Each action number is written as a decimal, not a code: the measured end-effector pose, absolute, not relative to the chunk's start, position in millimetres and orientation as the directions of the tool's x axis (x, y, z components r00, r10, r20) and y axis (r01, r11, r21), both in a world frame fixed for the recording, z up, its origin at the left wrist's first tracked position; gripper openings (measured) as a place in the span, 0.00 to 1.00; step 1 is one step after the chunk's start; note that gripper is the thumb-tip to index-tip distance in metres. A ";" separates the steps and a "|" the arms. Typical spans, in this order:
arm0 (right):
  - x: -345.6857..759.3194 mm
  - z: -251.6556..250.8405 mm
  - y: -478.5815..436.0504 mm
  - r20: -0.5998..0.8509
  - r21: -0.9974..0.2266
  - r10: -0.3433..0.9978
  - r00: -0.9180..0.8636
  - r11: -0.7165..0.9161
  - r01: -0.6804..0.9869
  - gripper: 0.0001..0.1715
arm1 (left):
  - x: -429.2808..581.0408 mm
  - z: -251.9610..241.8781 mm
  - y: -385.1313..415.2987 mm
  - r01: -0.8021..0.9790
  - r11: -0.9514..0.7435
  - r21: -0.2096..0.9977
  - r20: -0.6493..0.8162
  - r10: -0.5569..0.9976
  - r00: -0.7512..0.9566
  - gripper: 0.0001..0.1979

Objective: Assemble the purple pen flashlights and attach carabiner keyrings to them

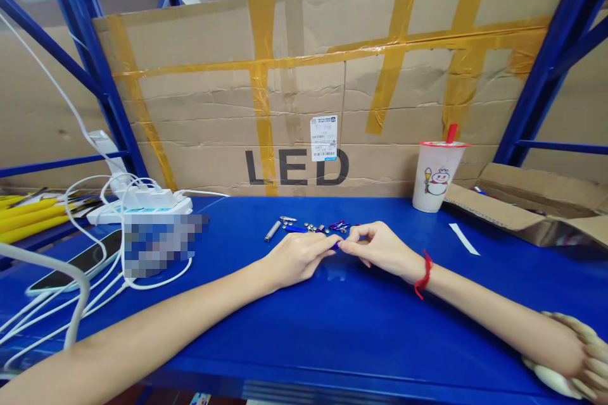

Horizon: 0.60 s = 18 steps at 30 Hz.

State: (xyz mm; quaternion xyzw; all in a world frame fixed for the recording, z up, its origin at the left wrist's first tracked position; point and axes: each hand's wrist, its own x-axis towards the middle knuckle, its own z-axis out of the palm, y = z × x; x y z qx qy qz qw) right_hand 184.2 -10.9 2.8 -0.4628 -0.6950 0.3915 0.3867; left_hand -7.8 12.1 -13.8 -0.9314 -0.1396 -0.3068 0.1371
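Observation:
Over the blue table (pixel 361 323), my left hand (pixel 300 257) and my right hand (pixel 375 245) meet at their fingertips. A tiny dark blue piece (pixel 337 245) shows between them, pinched by both; its shape is too small to tell. Just behind my left hand lie a silver cylinder (pixel 272 231), a blue rod (pixel 295 228) and several small metal pieces (pixel 311 227). Behind the fingertips is a shiny blue-purple part (pixel 339 226), partly hidden by my right hand. A red string bracelet circles my right wrist.
A white cup (pixel 433 180) with a red straw stands at the back right, beside an open cardboard box (pixel 536 202). A white strip (pixel 464 239) lies nearer. Left are a power strip (pixel 142 199), tangled white cables and a phone (pixel 76 261). A large cardboard panel (pixel 213 120) rises behind.

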 end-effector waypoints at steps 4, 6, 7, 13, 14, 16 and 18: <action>183.5 2.7 -10.3 0.130 -0.927 0.948 -0.291 0.221 0.305 0.24 | -6.8 -14.8 12.8 0.338 -0.928 -0.156 0.645 0.164 0.747 0.14; 183.5 2.0 -9.2 0.112 -0.932 0.952 -0.286 0.200 0.301 0.24 | -6.4 -14.0 12.4 0.342 -0.931 -0.125 0.648 0.185 0.739 0.13; 183.5 1.7 -8.8 0.106 -0.934 0.953 -0.283 0.194 0.301 0.24 | -6.3 -13.4 12.2 0.346 -0.932 -0.110 0.643 0.199 0.740 0.13; 182.8 2.3 -8.8 0.091 -0.940 0.958 -0.274 0.173 0.293 0.25 | -5.3 -10.7 12.4 0.397 -0.914 -0.087 0.616 0.264 0.742 0.12; 182.6 2.4 -8.7 0.090 -0.942 0.958 -0.272 0.171 0.290 0.25 | -5.2 -10.7 12.6 0.408 -0.908 -0.091 0.610 0.273 0.744 0.12; 182.5 2.4 -8.1 0.098 -0.941 0.957 -0.272 0.178 0.288 0.25 | -5.0 -10.9 13.2 0.432 -0.896 -0.104 0.601 0.290 0.745 0.12; 182.6 1.9 -7.0 0.118 -0.937 0.954 -0.275 0.198 0.288 0.25 | -4.9 -11.3 13.7 0.452 -0.885 -0.113 0.597 0.303 0.743 0.12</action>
